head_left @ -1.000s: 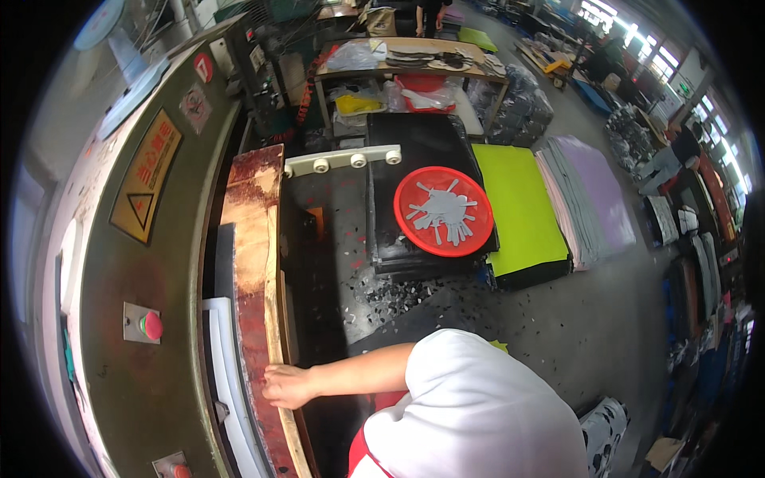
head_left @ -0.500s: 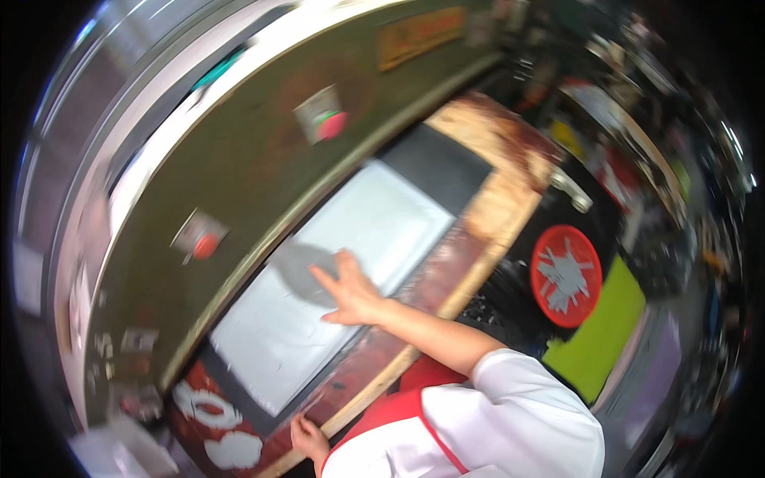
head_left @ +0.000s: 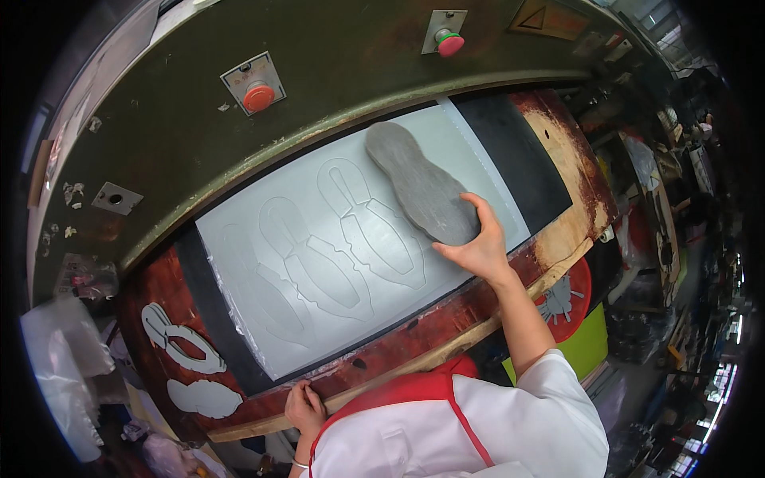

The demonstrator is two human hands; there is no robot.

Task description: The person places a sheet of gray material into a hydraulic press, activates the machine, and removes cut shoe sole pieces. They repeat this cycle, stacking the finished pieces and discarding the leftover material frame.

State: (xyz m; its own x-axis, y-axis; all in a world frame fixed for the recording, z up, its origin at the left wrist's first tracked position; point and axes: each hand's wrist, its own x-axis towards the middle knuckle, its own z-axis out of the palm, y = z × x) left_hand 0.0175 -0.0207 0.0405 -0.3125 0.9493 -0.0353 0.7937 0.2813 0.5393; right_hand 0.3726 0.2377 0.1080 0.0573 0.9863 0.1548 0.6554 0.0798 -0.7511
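A grey sole-shaped block (head_left: 421, 185), probably a cutting die, lies on the pale grey sheet (head_left: 239, 199), slanting from upper left to lower right. My right hand (head_left: 482, 247) grips its near end between thumb and fingers. Left of the block, sole and strap outlines (head_left: 370, 231) are cut into the sheet, the leftmost ones faint. By the front edge of the bench, my left hand (head_left: 305, 408) rests with curled fingers, and nothing shows in it. Loose cut pieces, one with an opening (head_left: 185, 346) and one solid (head_left: 204, 397), lie at the bench's left end.
Beyond the sheet stands a green machine beam (head_left: 183, 151) with a red push button (head_left: 259, 96) and a pink-red one (head_left: 449, 42). A black mat (head_left: 510, 151) lies under the sheet. To the right, a red bowl (head_left: 580, 307) holds grey scraps beside a lime-green sheet (head_left: 586, 350).
The view has turned and steadied. The sole-shaped block, earlier partly under my spread right hand, is now gripped at its near end, right of the cut outlines. My left hand stays by the bench edge.
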